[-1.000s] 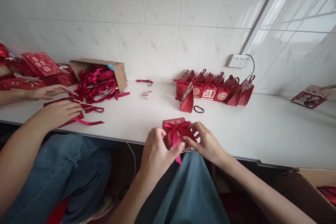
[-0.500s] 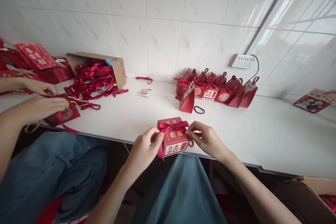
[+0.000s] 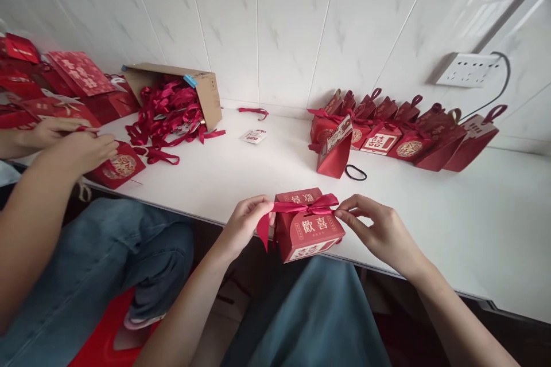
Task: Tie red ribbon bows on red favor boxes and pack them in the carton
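Note:
A red gift box [image 3: 310, 228] with pale lettering sits at the table's front edge, right before me. Across its top runs a dark red ribbon [image 3: 323, 204], knotted into a bow in the middle. My left hand [image 3: 248, 222] pinches the ribbon at the box's left side, and a loose tail hangs below the fingers. Thumb and forefinger of my right hand [image 3: 373, 228] close on the bow's right loop. The ribbon is drawn out sideways between both hands.
A cardboard box [image 3: 210, 97] on its side spills red ribbons [image 3: 172, 109]. Finished-looking red boxes [image 3: 408, 146] line the wall, with a black hair tie [image 3: 356, 172] in front. A white card [image 3: 253, 136] lies mid-table. At left, a co-worker's hands [image 3: 86, 149] handle another red box [image 3: 118, 167].
My hands have moved apart, stretching the bow wider and flatter across the box. The view has shifted and tilted down. The co-worker's hands have risen off the top of their box.

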### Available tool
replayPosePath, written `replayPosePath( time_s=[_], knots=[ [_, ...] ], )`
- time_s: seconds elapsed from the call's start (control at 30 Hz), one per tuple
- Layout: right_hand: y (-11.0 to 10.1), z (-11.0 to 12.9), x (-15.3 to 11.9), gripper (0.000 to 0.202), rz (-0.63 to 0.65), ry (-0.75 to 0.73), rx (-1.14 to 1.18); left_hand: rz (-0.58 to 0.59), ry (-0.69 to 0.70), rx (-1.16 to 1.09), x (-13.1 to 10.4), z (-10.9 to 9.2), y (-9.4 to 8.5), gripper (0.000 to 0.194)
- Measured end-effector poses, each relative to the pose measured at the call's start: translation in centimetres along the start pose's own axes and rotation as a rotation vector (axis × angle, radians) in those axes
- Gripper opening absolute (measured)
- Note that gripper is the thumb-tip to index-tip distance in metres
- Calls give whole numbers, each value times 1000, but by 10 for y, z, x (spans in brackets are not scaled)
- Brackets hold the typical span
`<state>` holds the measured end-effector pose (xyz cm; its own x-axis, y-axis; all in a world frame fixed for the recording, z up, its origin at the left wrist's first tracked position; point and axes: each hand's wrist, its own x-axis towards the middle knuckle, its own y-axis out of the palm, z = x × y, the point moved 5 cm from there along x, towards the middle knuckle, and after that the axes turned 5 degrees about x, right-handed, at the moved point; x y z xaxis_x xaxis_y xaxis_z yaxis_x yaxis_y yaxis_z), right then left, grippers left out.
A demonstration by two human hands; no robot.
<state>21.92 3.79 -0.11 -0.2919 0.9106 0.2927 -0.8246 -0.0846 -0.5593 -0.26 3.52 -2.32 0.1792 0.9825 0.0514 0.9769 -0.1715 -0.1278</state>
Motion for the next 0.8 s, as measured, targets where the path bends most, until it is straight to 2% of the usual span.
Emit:
replayPosePath(
  time_s=[0.13, 0.23, 0.3, 0.4, 0.47, 0.5, 0.57, 0.6, 0.67, 0.7, 0.73, 0.77, 0.8],
  knots=[
    [-7, -8, 1, 30, 32, 50, 79, 17, 25, -98, 4, 3, -3, 36],
    [-17, -26, 10, 38, -1, 161, 360, -5, -7, -191, 14, 15, -6, 41],
    [-29, -41, 21, 50, -110, 237, 601, -90, -23, -154, 23, 26, -8, 41],
    [-57, -56, 35, 54, -421, 240, 763, -202, -23, 28, 34, 41, -8, 41],
    [-71, -53, 41, 55, -554, 193, 725, -182, -33, 87, 38, 50, -4, 44],
    [-75, -48, 44, 54, -573, 157, 706, -146, -34, 93, 40, 54, -2, 46],
    [-68, -28, 50, 52, -465, 52, 709, -108, -41, 98, 41, 61, -2, 50],
    [-57, -14, 52, 49, -322, -5, 715, -108, -50, 101, 42, 64, -3, 51],
    [-22, 11, 51, 40, 92, -61, 626, -127, -62, 103, 44, 68, -7, 52],
    [-6, 16, 48, 35, 208, -58, 512, -136, -57, 101, 45, 69, -8, 52],
    [4, 17, 45, 33, 202, -73, 383, -144, -46, 100, 47, 69, -10, 52],
    [8, 14, 43, 31, 91, -101, 253, -152, -32, 103, 48, 68, -10, 51],
    [7, 9, 41, 29, -98, -143, 139, -164, -15, 108, 49, 67, -11, 49]
  ],
)
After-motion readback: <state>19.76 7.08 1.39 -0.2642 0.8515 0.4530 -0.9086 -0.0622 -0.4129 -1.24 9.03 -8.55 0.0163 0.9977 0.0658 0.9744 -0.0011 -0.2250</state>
